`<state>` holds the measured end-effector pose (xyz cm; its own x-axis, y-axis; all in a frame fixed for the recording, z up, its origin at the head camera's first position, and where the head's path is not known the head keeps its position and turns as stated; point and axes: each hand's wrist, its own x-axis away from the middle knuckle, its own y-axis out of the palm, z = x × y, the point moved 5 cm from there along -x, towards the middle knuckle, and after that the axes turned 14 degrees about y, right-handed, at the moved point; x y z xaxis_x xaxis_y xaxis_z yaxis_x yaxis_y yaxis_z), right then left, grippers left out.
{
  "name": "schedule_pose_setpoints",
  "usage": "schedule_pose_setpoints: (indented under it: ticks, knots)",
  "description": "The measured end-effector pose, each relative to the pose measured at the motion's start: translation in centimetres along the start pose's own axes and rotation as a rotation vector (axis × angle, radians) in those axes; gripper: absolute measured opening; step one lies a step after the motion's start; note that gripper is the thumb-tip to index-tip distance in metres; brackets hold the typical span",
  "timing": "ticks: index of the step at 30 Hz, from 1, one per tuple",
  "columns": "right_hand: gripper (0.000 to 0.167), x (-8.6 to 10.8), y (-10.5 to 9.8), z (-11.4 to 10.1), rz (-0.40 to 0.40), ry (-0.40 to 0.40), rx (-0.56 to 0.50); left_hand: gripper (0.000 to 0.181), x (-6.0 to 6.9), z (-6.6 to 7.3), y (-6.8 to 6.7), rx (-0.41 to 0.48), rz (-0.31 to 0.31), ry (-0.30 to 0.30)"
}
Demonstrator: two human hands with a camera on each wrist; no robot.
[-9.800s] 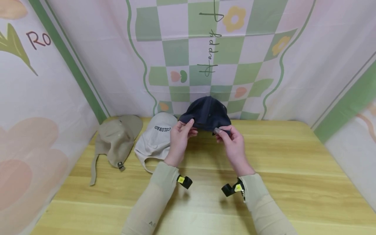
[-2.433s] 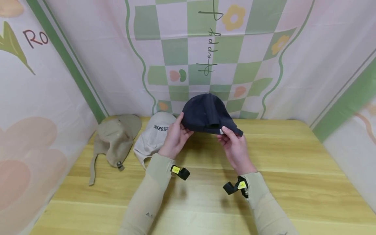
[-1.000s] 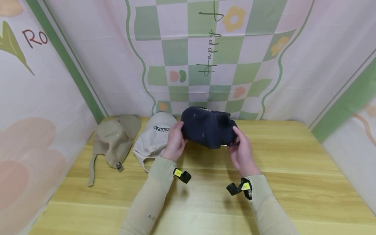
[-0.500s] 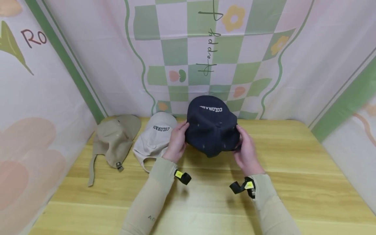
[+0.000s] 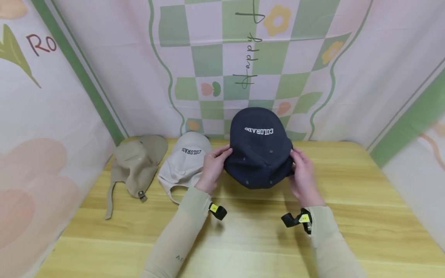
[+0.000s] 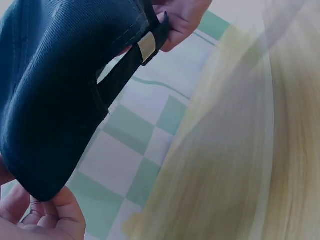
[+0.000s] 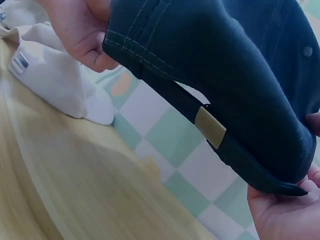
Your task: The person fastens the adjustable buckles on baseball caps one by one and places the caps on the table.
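A navy baseball cap (image 5: pixel 259 154) with white COLORADO lettering is held up above the table, its crown facing the head camera and the lettering towards the back wall. My left hand (image 5: pixel 213 166) pinches the cap's left edge between thumb and fingers. On the other side, my right hand (image 5: pixel 305 175) grips the right edge. Both wrist views show the back strap fastened across the opening, with a metal buckle (image 7: pixel 210 126) on it; the same buckle (image 6: pixel 147 47) appears in the left wrist view. The strap is hidden behind the crown in the head view.
A light grey cap (image 5: pixel 184 166) lies on the wooden table (image 5: pixel 243 247), just left of my left hand. Further left is a khaki cap (image 5: pixel 137 162) with its strap (image 5: pixel 109 200) hanging loose. A printed curtain (image 5: pixel 205 61) stands behind the table.
The strap end and buckle were in my fingers earlier. Since then the navy cap has been turned so its crown and lettering show, and it has shifted right with both hands.
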<state>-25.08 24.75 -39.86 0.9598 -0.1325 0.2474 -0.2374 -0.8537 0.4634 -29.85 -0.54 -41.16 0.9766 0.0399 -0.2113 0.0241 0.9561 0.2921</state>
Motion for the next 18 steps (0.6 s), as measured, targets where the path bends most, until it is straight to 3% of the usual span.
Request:
schedule_pose_setpoints:
  ticks: [6, 18]
  knots:
    - [0.014, 0.2, -1.2, -0.5, -0.01, -0.022, -0.007, 0.024, 0.3, 0.2, 0.4, -0.047, -0.021, 0.017]
    - [0.011, 0.2, -2.8, -1.3, 0.038, -0.062, 0.009, 0.027, 0.6, -0.9, 1.8, -0.035, -0.088, -0.001]
